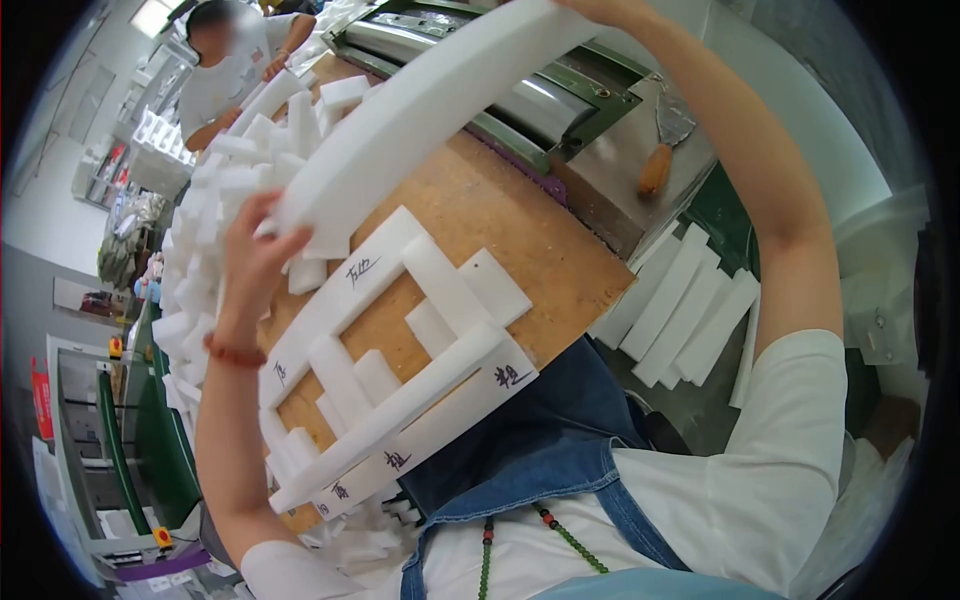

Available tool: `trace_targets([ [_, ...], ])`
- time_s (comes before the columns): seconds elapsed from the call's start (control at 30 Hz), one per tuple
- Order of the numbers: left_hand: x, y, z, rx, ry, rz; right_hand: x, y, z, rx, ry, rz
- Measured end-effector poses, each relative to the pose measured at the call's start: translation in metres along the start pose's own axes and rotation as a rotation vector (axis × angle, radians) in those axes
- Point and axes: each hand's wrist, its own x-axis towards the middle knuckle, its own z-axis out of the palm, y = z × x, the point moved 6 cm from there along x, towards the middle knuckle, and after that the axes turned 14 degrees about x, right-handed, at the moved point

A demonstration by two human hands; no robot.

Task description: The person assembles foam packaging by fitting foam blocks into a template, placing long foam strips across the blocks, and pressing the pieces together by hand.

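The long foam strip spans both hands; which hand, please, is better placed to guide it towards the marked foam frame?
Probably the left hand: it is at the lower end of the foam strip, nearer the marked foam frame, whereas the right hand is at the opposite end, farther away.

1 long foam strip [430, 110] is plain white; at the near edge of the tan table [580, 280], a white foam bar [450, 419] bears black handwriting [508, 376]. The denim apron [520, 440] is blue, the necklace [570, 540] mostly green.
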Motion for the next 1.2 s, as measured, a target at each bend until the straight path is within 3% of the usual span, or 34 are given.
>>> trace_targets([
  [0.2, 0.128, 0.08, 0.14, -0.286, -0.053, 0.24, -0.006, 0.087, -0.016, -0.388, 0.127, -0.028],
  [0.3, 0.157, 0.119, 0.191, -0.278, -0.084, 0.198, -0.013, 0.122, -0.026, -0.416, 0.231, -0.031],
  [0.5, 0.185, 0.13, 0.242, -0.344, -0.15, 0.177, -0.01, 0.179, -0.006, -0.408, 0.187, 0.027],
  [0.9, 0.122, 0.038, 0.183, -0.194, -0.106, 0.169, 0.007, 0.183, 0.061, 0.46, -0.198, 0.392],
  [0.97, 0.1, 0.021, 0.168, -0.304, -0.151, 0.069, 0.006, 0.169, 0.063, 0.54, -0.226, 0.426],
  [1.2, 0.029, -0.038, 0.105, -0.259, -0.179, -0.062, -0.005, 0.108, 0.063, 0.674, -0.247, 0.486],
])
